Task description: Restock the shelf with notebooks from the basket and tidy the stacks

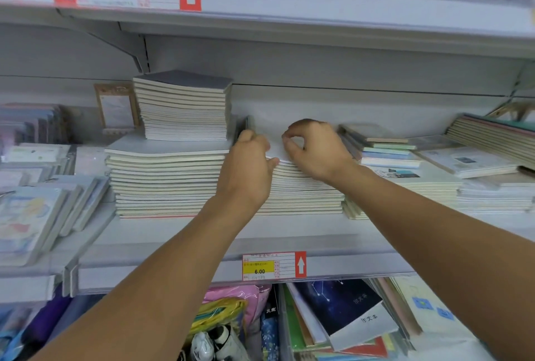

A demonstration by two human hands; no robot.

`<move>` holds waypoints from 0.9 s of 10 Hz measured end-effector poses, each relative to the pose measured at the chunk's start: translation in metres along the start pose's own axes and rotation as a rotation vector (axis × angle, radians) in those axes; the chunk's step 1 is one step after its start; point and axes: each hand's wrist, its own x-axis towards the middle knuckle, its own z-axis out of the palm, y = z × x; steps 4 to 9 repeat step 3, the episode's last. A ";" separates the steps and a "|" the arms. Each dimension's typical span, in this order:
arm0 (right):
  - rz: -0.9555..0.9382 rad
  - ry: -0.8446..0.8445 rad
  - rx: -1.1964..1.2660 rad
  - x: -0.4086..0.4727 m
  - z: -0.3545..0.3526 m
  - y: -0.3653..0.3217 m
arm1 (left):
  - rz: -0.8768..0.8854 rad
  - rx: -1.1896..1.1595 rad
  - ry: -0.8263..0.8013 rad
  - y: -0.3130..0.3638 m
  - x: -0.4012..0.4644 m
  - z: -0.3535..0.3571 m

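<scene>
We stretch both bare arms up and forward. Our left hand (251,158) has its fingers curled, with the thumb poking out to the right. Our right hand (314,147) sits close beside it, fingers bent down like a claw.

- Middle of the shelf (289,230), there's the middle stack (301,189) of pale, cream-edged notebooks, lying flat, its top white cover (275,140) lifted a little at the near edge.
- Just left of it, the big stack (165,184) stands taller, grey cover on top, edges a bit wavy and not quite square.
- Perched on that, towards the far side, a smaller pile (183,108) with a dark grey cover, tidy, spines facing us.
- To the right, a low flat stack (419,189) touches the middle one, with a few pastel notebooks (382,149) fanned loosely on top.
</scene>
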 end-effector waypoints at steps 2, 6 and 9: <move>-0.078 -0.109 0.030 -0.015 0.015 -0.002 | 0.043 0.038 -0.071 -0.002 0.002 -0.007; -0.022 -0.184 0.119 -0.004 0.000 -0.013 | 0.053 0.005 -0.111 -0.005 0.005 -0.020; -0.022 -0.184 0.119 -0.004 0.000 -0.013 | 0.053 0.005 -0.111 -0.005 0.005 -0.020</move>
